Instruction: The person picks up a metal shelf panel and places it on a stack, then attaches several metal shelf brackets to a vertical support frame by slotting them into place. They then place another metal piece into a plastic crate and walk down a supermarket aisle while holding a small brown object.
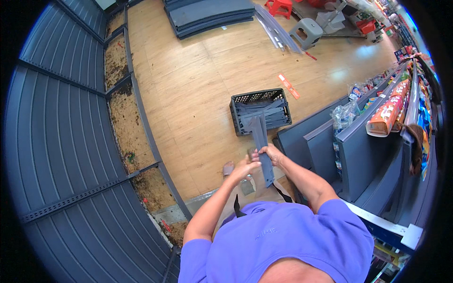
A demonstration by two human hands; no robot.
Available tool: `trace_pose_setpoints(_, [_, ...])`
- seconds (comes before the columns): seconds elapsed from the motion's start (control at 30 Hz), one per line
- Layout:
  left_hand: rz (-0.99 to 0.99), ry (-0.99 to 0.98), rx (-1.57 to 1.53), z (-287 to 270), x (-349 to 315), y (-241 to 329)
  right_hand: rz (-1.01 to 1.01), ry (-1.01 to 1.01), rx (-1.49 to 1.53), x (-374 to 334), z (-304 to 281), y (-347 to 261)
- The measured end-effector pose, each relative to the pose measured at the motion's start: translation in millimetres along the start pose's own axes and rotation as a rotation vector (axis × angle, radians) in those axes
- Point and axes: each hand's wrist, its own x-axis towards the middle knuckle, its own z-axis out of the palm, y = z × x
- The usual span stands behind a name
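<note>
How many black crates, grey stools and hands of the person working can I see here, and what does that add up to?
Black crate: 1
Grey stool: 1
Hands: 2, the left hand and the right hand
Total: 4
Not counted: the grey strips at the hands, which overlap too much to tally.

Room left, crate (258, 95) ahead

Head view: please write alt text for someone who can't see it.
A person's right hand grips long grey brackets, the left hand close beside them, near a black crate of similar grey pieces on a wood-look floor. Dark grey panelling stands at left, packaged goods at right.
</note>
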Motion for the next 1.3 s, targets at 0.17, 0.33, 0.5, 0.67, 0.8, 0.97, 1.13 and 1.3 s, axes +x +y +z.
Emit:
trace_pose_setpoints(0.17, [-0.095, 0.349, -0.014, -54, 21, -82, -0.059, 0.135, -0.874, 50, -57, -55])
trace_pose_setpoints(0.33, [-0.285, 0.714, -0.310, -67, -8, -133, -0.222, 0.252, -1.906, 84, -109, -92])
trace_pose_setpoints(0.5, [-0.462, 0.674, -0.413, -26, -16, -134, -0.282, 0.111, -2.242, 124, -144, -113])
trace_pose_setpoints(0.67, [-0.510, 0.552, -0.459, 18, 17, -134, -0.522, 0.071, -2.376, 179, -178, -108])
trace_pose_setpoints(0.8, [-0.530, 0.525, -0.513, 31, 33, -119, -0.765, 0.073, -2.360, 220, -186, -108])
trace_pose_setpoints(0.97, [-0.533, 0.615, -0.535, 28, 41, -123, -0.893, -0.091, -2.433, 252, -176, -122])
trace_pose_setpoints(1.13, [-0.547, 0.732, -0.529, 22, 37, -119, -0.687, 0.200, -2.682, 245, -163, -133])
trace_pose_setpoints(1.3, [-0.547, 0.670, -0.457, 28, 37, -123, -0.434, 0.105, -2.252, 207, -156, -113])
